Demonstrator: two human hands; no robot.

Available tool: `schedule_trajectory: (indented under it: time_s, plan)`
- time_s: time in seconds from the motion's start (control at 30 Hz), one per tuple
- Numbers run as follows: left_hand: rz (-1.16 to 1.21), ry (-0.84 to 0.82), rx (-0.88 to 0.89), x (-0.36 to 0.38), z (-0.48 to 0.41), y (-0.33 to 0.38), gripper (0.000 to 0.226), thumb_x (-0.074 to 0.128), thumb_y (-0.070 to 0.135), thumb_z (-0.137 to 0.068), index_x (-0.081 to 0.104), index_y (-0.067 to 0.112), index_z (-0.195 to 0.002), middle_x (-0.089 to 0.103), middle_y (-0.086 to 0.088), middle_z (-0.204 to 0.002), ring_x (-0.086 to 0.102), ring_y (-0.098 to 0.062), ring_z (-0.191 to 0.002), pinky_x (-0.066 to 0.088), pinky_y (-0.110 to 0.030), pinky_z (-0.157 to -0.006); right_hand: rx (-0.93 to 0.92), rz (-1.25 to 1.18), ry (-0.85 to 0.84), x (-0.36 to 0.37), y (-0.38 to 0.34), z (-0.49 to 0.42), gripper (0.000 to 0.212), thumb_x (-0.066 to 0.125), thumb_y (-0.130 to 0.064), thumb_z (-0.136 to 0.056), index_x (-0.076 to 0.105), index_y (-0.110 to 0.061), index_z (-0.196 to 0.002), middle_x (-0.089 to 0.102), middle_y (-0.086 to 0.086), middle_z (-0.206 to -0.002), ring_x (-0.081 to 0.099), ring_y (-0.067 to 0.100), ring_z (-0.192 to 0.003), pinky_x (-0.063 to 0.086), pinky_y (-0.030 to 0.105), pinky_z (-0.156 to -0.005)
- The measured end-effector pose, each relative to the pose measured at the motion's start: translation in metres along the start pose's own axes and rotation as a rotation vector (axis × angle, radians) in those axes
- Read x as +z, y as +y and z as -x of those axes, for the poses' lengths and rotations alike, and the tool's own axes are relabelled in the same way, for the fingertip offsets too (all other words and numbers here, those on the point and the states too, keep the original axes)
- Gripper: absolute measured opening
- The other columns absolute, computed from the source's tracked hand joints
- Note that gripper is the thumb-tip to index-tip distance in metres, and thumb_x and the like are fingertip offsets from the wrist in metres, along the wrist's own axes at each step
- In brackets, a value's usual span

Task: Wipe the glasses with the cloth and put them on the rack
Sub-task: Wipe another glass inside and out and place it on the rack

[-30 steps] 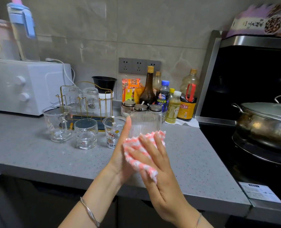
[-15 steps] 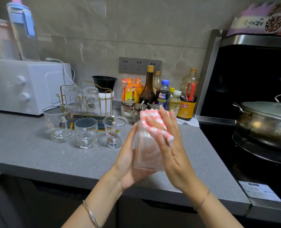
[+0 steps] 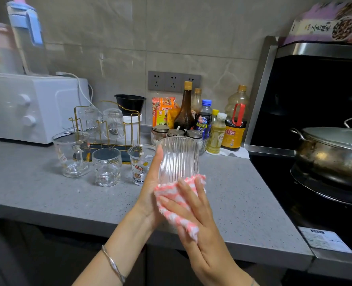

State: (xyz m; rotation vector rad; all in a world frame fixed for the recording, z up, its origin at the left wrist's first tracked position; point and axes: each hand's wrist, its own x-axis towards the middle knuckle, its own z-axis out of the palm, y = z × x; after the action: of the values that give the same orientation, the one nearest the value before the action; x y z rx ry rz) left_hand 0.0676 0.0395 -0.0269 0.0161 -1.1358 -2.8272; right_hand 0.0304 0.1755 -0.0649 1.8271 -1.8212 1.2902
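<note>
Countertop [image 3: 47, 195] of speckled grey stone runs across a home kitchen, ending on the right at a black cooktop [image 3: 294, 182] where a lidded steel pot [image 3: 332, 155] sits. A white countertop oven [image 3: 26, 108] stands against the tiled wall on the left, and just right of it is a gold wire rack [image 3: 100, 146] with two glasses [image 3: 113, 123] hung upside down on its pegs. Above the counter's front edge, a person holds a ribbed glass [image 3: 178, 157] upright in the air, well clear of the rack. The left hand [image 3: 150, 195] holds it from the left, thumb straight up along the side, the other fingers hidden behind it. The right hand [image 3: 193, 213] lies flat, fingers straight and spread, pressing a pink-and-white checked cloth [image 3: 171, 197] against the glass's lower part and base. Three more glasses stand in a row on the counter in front of the rack: a handled glass mug [image 3: 73, 155] on the left, a short tumbler [image 3: 107, 167] in the middle, and a cartoon-printed cup [image 3: 139, 165] nearest the left hand. Sauce and oil bottles [image 3: 185, 112] crowd the wall behind the raised glass, below a bank of grey wall sockets [image 3: 174, 81]. A thin silver bangle [image 3: 113, 264] circles the left wrist.
</note>
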Motion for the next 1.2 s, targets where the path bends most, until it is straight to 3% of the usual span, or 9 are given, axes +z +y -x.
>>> schedule_trajectory:
  time_s: [0.2, 0.33, 0.43, 0.57, 0.77, 0.93, 1.03, 1.13, 1.2]
  plan:
    - [-0.059, 0.017, 0.015, 0.001, -0.004, 0.001, 0.092, 0.039, 0.083, -0.073, 0.073, 0.004, -0.108, 0.069, -0.013, -0.105, 0.067, -0.027, -0.097, 0.052, -0.040, -0.090, 0.056, -0.053, 0.051, -0.010, 0.000, -0.015, 0.046, 0.024, -0.046, -0.101, 0.040, -0.034, -0.142, 0.014, -0.018, -0.158, -0.001, 0.014, -0.148, 0.003, 0.021, -0.117]
    - [-0.070, 0.063, 0.072, 0.007, -0.005, -0.011, 0.068, 0.040, 0.069, -0.082, 0.075, 0.016, -0.108, 0.071, -0.012, -0.113, 0.069, -0.023, -0.093, 0.055, -0.035, -0.083, 0.161, -0.072, 0.129, -0.023, 0.005, -0.037, 0.048, 0.023, -0.053, -0.097, 0.034, -0.042, -0.143, 0.008, -0.025, -0.157, -0.006, 0.004, -0.146, 0.002, 0.021, -0.118]
    - [-0.065, 0.033, 0.006, 0.007, -0.005, -0.016, 0.069, 0.036, 0.068, -0.088, 0.072, 0.016, -0.115, 0.069, -0.010, -0.117, 0.068, -0.022, -0.099, 0.051, -0.036, -0.088, 0.210, -0.111, 0.184, -0.033, 0.006, -0.050, 0.050, 0.023, -0.062, -0.093, 0.022, -0.053, -0.143, 0.007, -0.027, -0.156, -0.006, 0.000, -0.145, 0.003, 0.009, -0.114]
    - [-0.082, 0.045, 0.037, 0.002, -0.005, -0.016, 0.074, 0.036, 0.071, -0.086, 0.071, 0.014, -0.117, 0.067, -0.011, -0.121, 0.062, -0.024, -0.105, 0.044, -0.040, -0.097, 0.223, -0.178, 0.196, -0.031, 0.006, -0.050, 0.059, 0.025, -0.063, -0.092, 0.011, -0.047, -0.148, 0.005, -0.026, -0.156, -0.004, 0.000, -0.145, 0.008, 0.024, -0.113]
    - [-0.069, 0.028, 0.106, 0.003, -0.005, -0.018, 0.073, 0.040, 0.068, -0.082, 0.072, 0.010, -0.114, 0.071, -0.016, -0.108, 0.071, -0.026, -0.091, 0.059, -0.038, -0.076, 0.240, -0.242, 0.167, -0.019, 0.008, -0.037, 0.067, 0.028, -0.060, -0.094, 0.024, -0.022, -0.150, 0.004, -0.025, -0.157, -0.005, 0.004, -0.146, 0.007, 0.033, -0.120]
    - [-0.023, 0.093, 0.170, -0.004, -0.006, -0.007, 0.077, 0.047, 0.068, -0.079, 0.069, 0.006, -0.118, 0.067, -0.019, -0.117, 0.067, -0.030, -0.103, 0.053, -0.045, -0.095, 0.182, -0.241, 0.104, -0.021, -0.001, -0.021, 0.042, 0.026, -0.035, -0.103, 0.054, -0.026, -0.134, 0.037, -0.014, -0.150, 0.017, 0.006, -0.145, 0.017, 0.024, -0.117]
    - [-0.062, 0.127, 0.182, -0.017, -0.007, -0.003, 0.084, 0.068, 0.066, -0.070, 0.061, 0.004, -0.127, 0.061, -0.024, -0.126, 0.053, -0.040, -0.123, 0.033, -0.058, -0.111, 0.370, -0.430, 0.133, -0.045, -0.013, -0.029, 0.053, 0.021, -0.022, -0.104, 0.073, -0.032, -0.100, 0.071, -0.024, -0.097, 0.062, -0.007, -0.103, 0.043, 0.005, -0.086]
    - [-0.207, 0.164, 0.132, -0.023, -0.004, -0.001, 0.096, 0.082, 0.069, -0.046, 0.069, 0.007, -0.118, 0.063, -0.023, -0.124, 0.058, -0.042, -0.118, 0.048, -0.055, -0.097, 0.647, -0.397, 0.253, -0.069, -0.005, -0.049, 0.053, 0.026, -0.040, -0.099, 0.071, -0.030, -0.071, 0.072, -0.019, -0.067, 0.067, -0.003, -0.064, 0.049, 0.014, -0.048]
    - [-0.293, 0.176, 0.091, -0.026, -0.002, 0.000, 0.094, 0.083, 0.070, -0.041, 0.072, 0.010, -0.113, 0.066, -0.022, -0.119, 0.067, -0.036, -0.098, 0.056, -0.047, -0.084, 0.762, -0.385, 0.279, -0.082, 0.005, -0.063, 0.045, 0.029, -0.046, -0.098, 0.066, -0.026, -0.083, 0.064, -0.016, -0.057, 0.057, -0.007, -0.048, 0.041, 0.010, -0.041]
